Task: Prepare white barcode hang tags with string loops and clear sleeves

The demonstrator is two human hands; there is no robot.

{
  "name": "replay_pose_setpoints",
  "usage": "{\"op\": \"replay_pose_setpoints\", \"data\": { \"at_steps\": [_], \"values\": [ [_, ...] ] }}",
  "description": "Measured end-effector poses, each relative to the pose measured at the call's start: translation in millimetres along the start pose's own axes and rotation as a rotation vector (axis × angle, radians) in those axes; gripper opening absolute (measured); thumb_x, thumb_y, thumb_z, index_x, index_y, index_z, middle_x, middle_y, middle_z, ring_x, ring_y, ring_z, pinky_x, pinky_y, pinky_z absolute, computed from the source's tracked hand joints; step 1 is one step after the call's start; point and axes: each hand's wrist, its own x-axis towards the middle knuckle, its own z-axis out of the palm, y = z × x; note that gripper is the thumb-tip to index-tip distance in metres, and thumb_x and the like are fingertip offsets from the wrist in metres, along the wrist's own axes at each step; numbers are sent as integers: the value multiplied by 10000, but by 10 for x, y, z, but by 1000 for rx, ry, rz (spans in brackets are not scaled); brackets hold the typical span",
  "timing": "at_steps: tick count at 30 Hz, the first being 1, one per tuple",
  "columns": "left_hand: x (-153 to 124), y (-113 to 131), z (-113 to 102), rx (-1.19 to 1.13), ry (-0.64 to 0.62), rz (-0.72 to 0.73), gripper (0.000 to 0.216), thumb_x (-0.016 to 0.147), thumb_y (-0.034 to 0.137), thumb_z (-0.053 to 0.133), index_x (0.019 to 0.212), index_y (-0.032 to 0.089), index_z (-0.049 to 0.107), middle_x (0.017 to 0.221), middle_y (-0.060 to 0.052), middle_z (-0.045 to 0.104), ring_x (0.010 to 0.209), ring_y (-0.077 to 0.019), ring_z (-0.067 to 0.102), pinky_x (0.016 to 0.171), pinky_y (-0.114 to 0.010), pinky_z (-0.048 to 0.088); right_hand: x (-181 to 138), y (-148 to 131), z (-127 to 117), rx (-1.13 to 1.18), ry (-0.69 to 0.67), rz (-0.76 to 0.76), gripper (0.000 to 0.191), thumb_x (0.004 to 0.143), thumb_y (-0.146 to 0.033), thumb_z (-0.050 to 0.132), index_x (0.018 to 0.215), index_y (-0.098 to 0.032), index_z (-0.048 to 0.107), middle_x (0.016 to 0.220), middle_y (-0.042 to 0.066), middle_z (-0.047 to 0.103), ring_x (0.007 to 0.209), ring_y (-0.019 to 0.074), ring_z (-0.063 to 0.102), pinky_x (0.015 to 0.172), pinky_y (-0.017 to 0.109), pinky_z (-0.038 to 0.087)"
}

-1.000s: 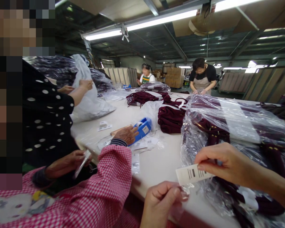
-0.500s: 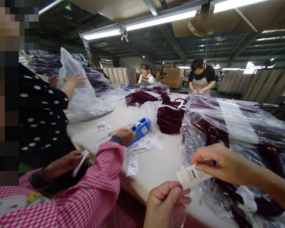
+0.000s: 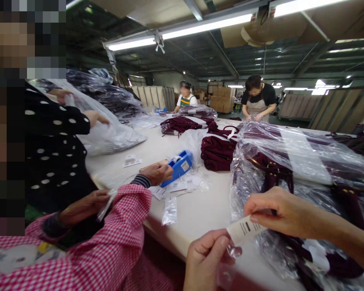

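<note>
My right hand (image 3: pixel 283 212) pinches a white printed tag (image 3: pixel 244 229) just above the front edge of the table (image 3: pixel 200 210). Just below it, my left hand (image 3: pixel 206 258) is closed around a small clear plastic sleeve (image 3: pixel 234 251), and the tag's lower end meets the sleeve's mouth. Behind my right hand lies a stack of maroon garments in clear plastic bags (image 3: pixel 303 161).
A person in a pink checked sleeve (image 3: pixel 121 238) sits at my left, one hand on a blue tape dispenser (image 3: pixel 178 165). Another person in a dotted black top handles a white bag (image 3: pixel 109 133). Loose tags and folded maroon garments (image 3: pixel 218 151) lie on the table; two people work at the far end.
My right hand has lowered the tag toward my left hand's sleeve. The person in the dotted top has brought the white bag down onto the table.
</note>
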Motion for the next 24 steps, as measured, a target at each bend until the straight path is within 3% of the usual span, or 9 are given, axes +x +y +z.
{"op": "replay_pose_setpoints", "data": {
  "at_steps": [6, 15, 24],
  "values": [
    [16, 8, -17, 1, -35, -22, 259, 624, 398, 817, 704, 155, 781, 606, -54, 726, 550, -126, 615, 543, -194, 451, 20, 10, 16, 38, 23, -119, 185, 899, -140, 519, 957, -224, 674, 834, -48, 704, 750, 64, 632, 684, 169, 411],
    [10, -67, 2, -7, -21, -4, 226, 641, 340, 802, 767, 157, 765, 632, -67, 735, 581, -165, 656, 572, -229, 478, 29, -23, 56, -7, 63, -113, 154, 871, -111, 552, 885, -219, 661, 798, -59, 685, 720, 66, 604, 661, 177, 391],
    [25, -144, 33, 52, 61, 86, 329, 708, 235, 715, 1024, 153, 674, 660, -71, 744, 583, -143, 626, 579, -219, 433, 0, -40, 79, -92, 22, -74, 87, 858, -159, 585, 828, -231, 623, 777, -55, 659, 752, 116, 581, 717, 244, 387]
  ]
}}
